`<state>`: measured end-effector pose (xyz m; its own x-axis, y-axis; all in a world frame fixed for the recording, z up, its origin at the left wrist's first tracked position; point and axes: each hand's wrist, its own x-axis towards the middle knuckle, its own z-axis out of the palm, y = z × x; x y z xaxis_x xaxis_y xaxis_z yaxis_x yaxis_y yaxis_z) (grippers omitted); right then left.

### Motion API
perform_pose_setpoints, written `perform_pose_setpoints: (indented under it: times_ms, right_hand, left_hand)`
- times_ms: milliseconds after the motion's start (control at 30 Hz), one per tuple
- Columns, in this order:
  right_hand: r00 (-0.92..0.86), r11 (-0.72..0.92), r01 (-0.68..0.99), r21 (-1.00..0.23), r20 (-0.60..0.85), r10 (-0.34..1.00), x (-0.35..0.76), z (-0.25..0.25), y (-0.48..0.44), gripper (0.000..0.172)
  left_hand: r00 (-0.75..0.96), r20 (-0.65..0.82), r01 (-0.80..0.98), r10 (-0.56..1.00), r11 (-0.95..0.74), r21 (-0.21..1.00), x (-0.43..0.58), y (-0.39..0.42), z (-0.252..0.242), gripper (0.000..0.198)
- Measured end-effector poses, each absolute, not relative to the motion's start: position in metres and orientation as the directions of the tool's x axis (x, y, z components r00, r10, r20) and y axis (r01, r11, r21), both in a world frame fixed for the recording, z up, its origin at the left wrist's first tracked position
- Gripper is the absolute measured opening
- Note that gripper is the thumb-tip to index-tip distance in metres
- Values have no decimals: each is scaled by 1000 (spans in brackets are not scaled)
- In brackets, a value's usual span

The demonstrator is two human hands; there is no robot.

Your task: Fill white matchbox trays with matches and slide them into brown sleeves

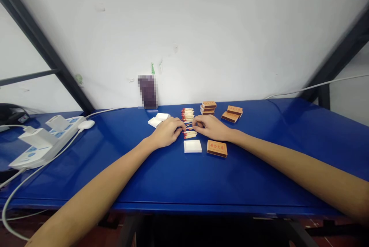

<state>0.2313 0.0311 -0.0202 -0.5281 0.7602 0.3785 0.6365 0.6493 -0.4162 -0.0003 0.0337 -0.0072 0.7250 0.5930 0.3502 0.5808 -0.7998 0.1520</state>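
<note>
My left hand (168, 131) rests low over the table with its fingers curled and its fingertips at the left ends of a few loose matches (189, 127). Opposite it, my right hand (211, 127) is bent in a pinch at the right ends of the same matches. A larger row of red-tipped matches (188, 113) lies just beyond the fingertips. Nearer to me is a small bundle of matches (190, 134). In front of that lie a white matchbox tray (193, 146) and an orange matchbox sleeve (216, 148). The fingers partly hide the matches between them.
Stacked matchboxes (208, 107) stand behind my right hand, with more matchboxes (232, 114) to their right. White trays (159, 119) sit beyond my left hand. A power strip (47, 143) with plugs and cables occupies the left of the blue table (259, 177). A blurred dark object (148, 92) leans on the wall.
</note>
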Motion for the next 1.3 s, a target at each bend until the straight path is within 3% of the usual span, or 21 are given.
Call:
perform_pose_setpoints:
  times_ms: [233,333,500,767,967,1167,1300]
  right_hand:
    - [-525,645,626,-439,374,764,231,-19,31,12]
    - [-519,636,613,-469,367,772,231,-18,32,13]
    - [-499,640,602,-476,401,768,230,-18,33,14]
    - [-520,718,589,-371,506,688,230,-22,35,12]
    - [-486,706,584,-400,525,699,231,-21,35,10]
    - [-378,569,590,-573,427,821,231,-18,35,21]
    - [-407,583,606,-541,418,812,231,-18,35,22]
  left_hand:
    - [592,357,557,723,-687,467,3,36,-9,13]
    - [575,367,520,731,-673,526,5,37,-11,11]
    - [552,392,510,736,-670,540,9,39,-12,9]
    - [541,402,502,738,-668,549,12,41,-16,12]
    - [543,442,550,713,-701,454,8,40,-16,20]
    - [552,445,578,705,-708,406,7,40,-16,24]
    - [548,421,582,723,-691,429,8,41,-15,20]
